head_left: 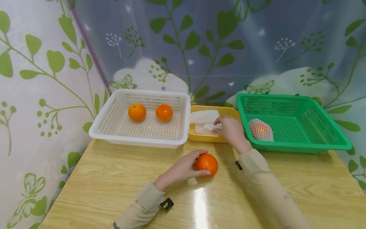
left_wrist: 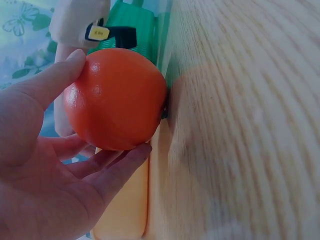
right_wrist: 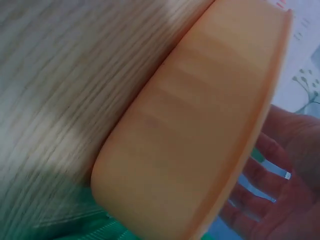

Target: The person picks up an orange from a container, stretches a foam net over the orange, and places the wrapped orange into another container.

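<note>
My left hand [head_left: 183, 167] holds an orange [head_left: 207, 164] over the wooden table, thumb on one side and fingers on the other. In the left wrist view that same orange [left_wrist: 117, 100] fills the grasp. My right hand [head_left: 232, 132] reaches into the yellow tray [head_left: 200, 137], its fingers spread apart above white foam net sleeves [head_left: 204, 116]. Whether a fingertip touches a sleeve I cannot tell. In the right wrist view the tray's side wall [right_wrist: 185, 125] hides the fingertips of the right hand [right_wrist: 280, 175].
On the left stands a white basket [head_left: 140, 141] with two oranges [head_left: 137, 112] inside. A green basket [head_left: 300, 147] on the right holds a fruit in a foam net [head_left: 260, 130]. Both flank the yellow tray at the table's back, before a leaf-patterned curtain [head_left: 160, 41].
</note>
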Action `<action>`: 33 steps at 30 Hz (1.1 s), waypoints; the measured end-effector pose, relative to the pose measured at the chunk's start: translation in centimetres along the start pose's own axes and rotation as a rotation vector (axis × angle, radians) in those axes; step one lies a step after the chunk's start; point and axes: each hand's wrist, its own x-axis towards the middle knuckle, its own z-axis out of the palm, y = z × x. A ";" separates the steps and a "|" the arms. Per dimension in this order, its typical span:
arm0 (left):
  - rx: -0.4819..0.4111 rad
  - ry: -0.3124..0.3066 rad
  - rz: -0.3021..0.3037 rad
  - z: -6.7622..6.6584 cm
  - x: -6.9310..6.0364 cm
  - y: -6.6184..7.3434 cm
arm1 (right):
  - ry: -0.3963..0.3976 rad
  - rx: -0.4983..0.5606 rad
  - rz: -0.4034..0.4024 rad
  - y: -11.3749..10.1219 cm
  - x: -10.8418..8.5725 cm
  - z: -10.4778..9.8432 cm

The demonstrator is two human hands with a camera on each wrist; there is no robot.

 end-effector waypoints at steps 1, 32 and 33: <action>0.000 -0.001 0.000 0.0 0.0 0.0 | -0.019 -0.016 0.007 0.1 0.1 0.1; 0.027 -0.016 0.025 0.1 0.0 0.0 | 0.420 0.095 -0.039 -0.6 -1.9 -1.9; 0.026 -0.015 0.028 0.1 0.0 0.0 | 0.442 0.103 -0.037 -0.6 -1.9 -2.0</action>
